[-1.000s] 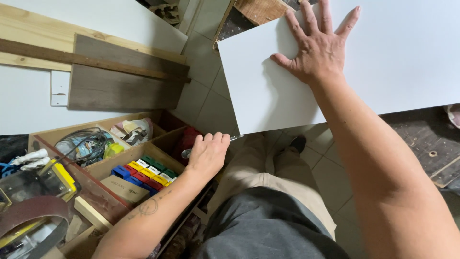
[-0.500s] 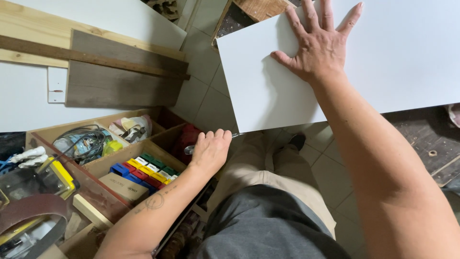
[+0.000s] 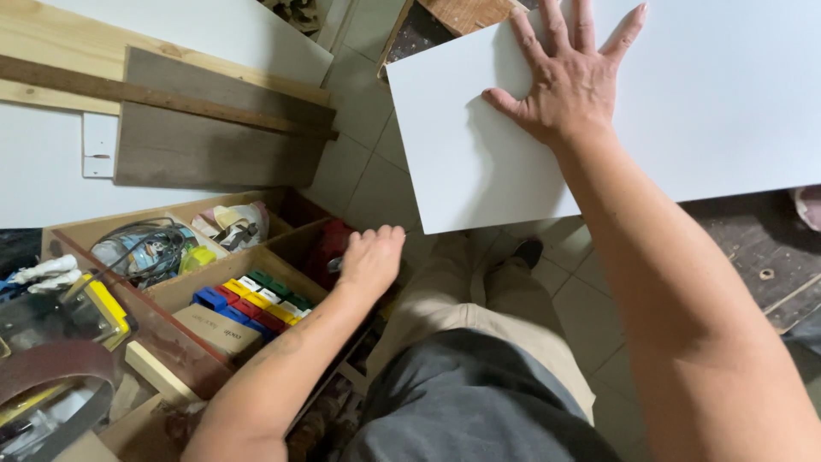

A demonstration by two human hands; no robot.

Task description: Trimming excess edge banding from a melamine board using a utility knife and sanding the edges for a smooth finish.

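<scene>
Almost nothing has shifted since the earlier frame: my left hand (image 3: 369, 257) has only crept a little deeper into the wooden tool tray (image 3: 184, 289), beside the row of coloured boxes (image 3: 252, 301). Its fingers curl down over something red (image 3: 329, 248), but I cannot tell if they clamp it. My right hand (image 3: 569, 81) lies flat with fingers spread on the white panel (image 3: 710, 103), up and right of the tray.

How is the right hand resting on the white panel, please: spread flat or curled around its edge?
Spread flat: the right hand lies palm down on the white panel, fingers fanned apart, away from its edges.
</scene>
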